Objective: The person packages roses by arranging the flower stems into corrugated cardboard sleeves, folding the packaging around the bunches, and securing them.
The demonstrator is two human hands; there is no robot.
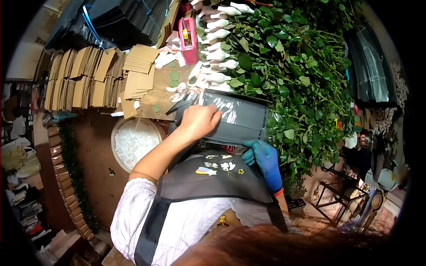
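Observation:
A black wrapping sheet (237, 126) with a glossy clear film over part of it lies in front of my body, at the table's edge. My bare left hand (202, 122) is closed over its left part, with the fingers curled down on it. My right hand (262, 160), in a blue-green glove, has its fingers bent around the sheet's lower right corner, the thumb along the edge. Just beyond the sheet lie leafy flower stems (284, 66), their heads in white net sleeves (218, 55). What lies under the sheet is hidden.
Stacks of brown cardboard pieces (84, 77) and loose cards (140, 73) lie at left. A pink box (188, 42) holds a yellow-handled tool. Below the table edge stands a round tub (135, 142) of small white pieces. Dark sheets (111, 22) are piled behind.

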